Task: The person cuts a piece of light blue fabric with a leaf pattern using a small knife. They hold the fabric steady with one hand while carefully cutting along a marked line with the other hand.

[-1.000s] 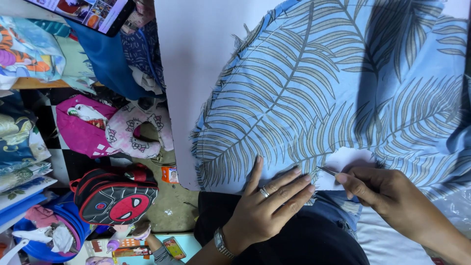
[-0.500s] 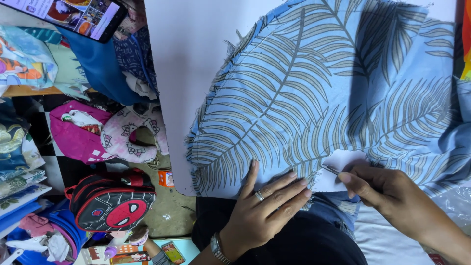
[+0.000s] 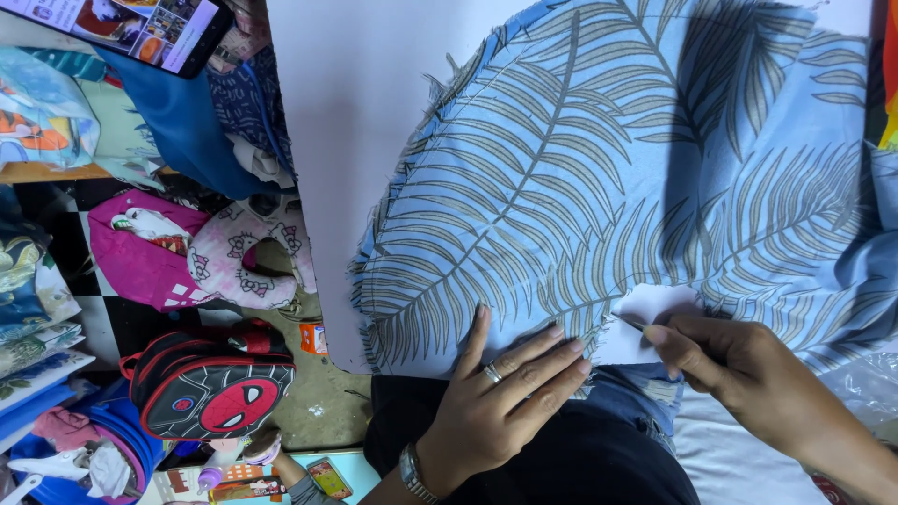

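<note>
A light blue fabric (image 3: 599, 178) printed with grey leaf fronds lies spread over a white table (image 3: 346, 122). My left hand (image 3: 500, 397), with a ring and a wristwatch, presses flat on the fabric's near edge, fingers spread. My right hand (image 3: 739, 360) pinches a thin pointed tool (image 3: 631, 324), its tip touching a white paper piece (image 3: 650, 323) set at a curved notch in the fabric edge. The fabric's left edge is frayed.
Left of the table, on a checkered floor, lie a black and red backpack (image 3: 210, 383), a pink bag (image 3: 154, 257) and stacked folded cloths (image 3: 37, 309). A phone (image 3: 131, 28) with a lit screen sits at the top left. Dark cloth (image 3: 561, 458) covers my lap.
The view has shifted slightly, so the fabric and table sit a little further right in the picture. Both hands keep the same places on the fabric edge.
</note>
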